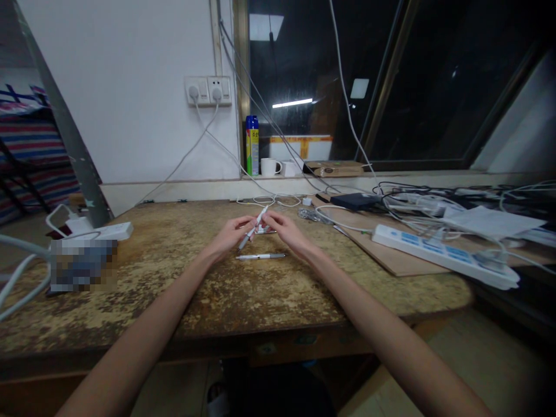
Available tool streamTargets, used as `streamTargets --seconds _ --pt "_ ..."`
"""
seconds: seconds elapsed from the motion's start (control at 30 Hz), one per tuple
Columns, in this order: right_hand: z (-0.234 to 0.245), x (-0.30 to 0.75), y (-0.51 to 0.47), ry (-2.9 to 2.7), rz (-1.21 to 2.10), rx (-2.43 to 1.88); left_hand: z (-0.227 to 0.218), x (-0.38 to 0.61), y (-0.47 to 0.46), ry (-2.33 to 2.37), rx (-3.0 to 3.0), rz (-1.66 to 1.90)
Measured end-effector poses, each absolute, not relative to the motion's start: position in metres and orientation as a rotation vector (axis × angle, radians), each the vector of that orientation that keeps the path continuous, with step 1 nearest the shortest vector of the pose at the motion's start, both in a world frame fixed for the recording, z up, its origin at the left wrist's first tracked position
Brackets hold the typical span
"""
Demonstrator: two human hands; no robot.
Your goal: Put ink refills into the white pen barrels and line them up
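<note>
My left hand and my right hand meet over the middle of a worn wooden table. Both pinch a slim white pen that tilts up toward the right. My left fingers grip its lower barrel, and my right fingers hold its upper end. A second white pen lies flat on the table just in front of my hands. Something small and pale rests on the table behind my fingers, mostly hidden.
A white power strip lies on a board at the right among several cables. Another power strip sits at the left. A spray can and a white mug stand on the window ledge. Wall sockets hang above.
</note>
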State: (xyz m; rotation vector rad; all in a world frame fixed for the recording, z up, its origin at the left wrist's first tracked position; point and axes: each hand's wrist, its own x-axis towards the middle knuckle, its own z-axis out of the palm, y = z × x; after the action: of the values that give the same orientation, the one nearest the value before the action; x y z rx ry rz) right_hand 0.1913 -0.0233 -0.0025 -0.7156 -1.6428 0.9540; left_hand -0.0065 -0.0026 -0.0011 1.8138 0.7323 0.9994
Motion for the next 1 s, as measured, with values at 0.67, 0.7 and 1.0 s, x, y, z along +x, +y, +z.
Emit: streamTargets --seconds 0.67,0.7,1.0 --pt "0.0 0.206 -0.017 -0.875 1.297 -0.397 -0.021 -0.014 0.019 0.993 2.051 1.187" --pt "0.0 0.206 -0.018 -0.886 1.296 -0.395 -0.022 -0.015 0.02 0.983 2.06 1.181" --pt "0.003 0.207 -0.016 -0.893 1.261 -0.417 -0.025 -0.018 0.025 0.994 2.084 1.125"
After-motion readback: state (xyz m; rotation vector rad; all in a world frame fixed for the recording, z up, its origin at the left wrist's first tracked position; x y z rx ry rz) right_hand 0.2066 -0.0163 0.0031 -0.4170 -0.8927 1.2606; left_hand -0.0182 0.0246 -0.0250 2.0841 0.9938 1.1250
